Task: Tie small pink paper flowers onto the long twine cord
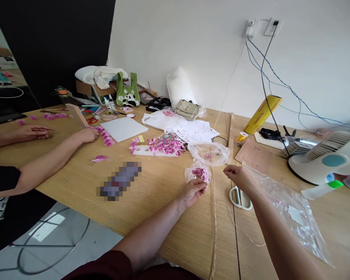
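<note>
My left hand [195, 191] is closed in a pinch at the near edge of a small clear plastic bag [188, 173] holding pink petals [198, 172]. Whatever lies between its fingertips is too small to name. To the right, my right hand [235, 174] is raised with its fingers curled together; anything in them is hidden. White-handled scissors [236, 197] lie just below that hand. A twisted cord [214, 225] runs down the table between my forearms. Behind the petals sits a larger open plastic bag [220, 154].
Pink flowers [166, 144] fill a white foam strip [151, 153]. At left, a co-worker's hands [89, 135] are near a pink petal string [106, 137]. A white fan [315, 155], a yellow roll [262, 114] and a flat clear bag [306, 233] are at right.
</note>
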Demonstrator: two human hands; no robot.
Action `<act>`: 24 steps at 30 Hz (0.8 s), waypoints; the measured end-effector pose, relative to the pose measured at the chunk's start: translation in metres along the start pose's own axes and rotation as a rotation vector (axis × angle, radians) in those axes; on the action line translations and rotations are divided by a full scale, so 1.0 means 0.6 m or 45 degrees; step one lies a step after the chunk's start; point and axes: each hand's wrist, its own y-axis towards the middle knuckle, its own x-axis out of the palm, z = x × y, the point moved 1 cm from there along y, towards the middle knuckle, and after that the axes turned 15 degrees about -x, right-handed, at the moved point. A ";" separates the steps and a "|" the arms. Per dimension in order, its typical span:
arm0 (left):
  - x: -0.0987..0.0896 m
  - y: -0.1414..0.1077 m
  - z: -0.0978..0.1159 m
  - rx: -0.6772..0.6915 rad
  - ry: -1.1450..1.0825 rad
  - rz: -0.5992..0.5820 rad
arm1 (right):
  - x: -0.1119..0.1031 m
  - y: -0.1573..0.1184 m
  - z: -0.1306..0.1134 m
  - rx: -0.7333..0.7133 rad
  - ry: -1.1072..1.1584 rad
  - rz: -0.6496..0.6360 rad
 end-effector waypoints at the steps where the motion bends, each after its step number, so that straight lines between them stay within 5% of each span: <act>1: -0.001 0.002 0.001 0.002 -0.005 0.002 | 0.003 0.019 0.001 -0.012 -0.005 -0.003; 6: -0.003 0.010 0.017 0.098 -0.118 0.040 | 0.025 0.058 -0.014 -0.025 0.017 0.008; 16: -0.001 0.005 0.028 0.165 -0.271 0.104 | 0.099 -0.038 -0.101 0.008 0.291 0.275; 24: 0.003 -0.001 0.029 0.167 -0.329 0.044 | 0.059 -0.084 -0.149 -0.022 0.305 0.492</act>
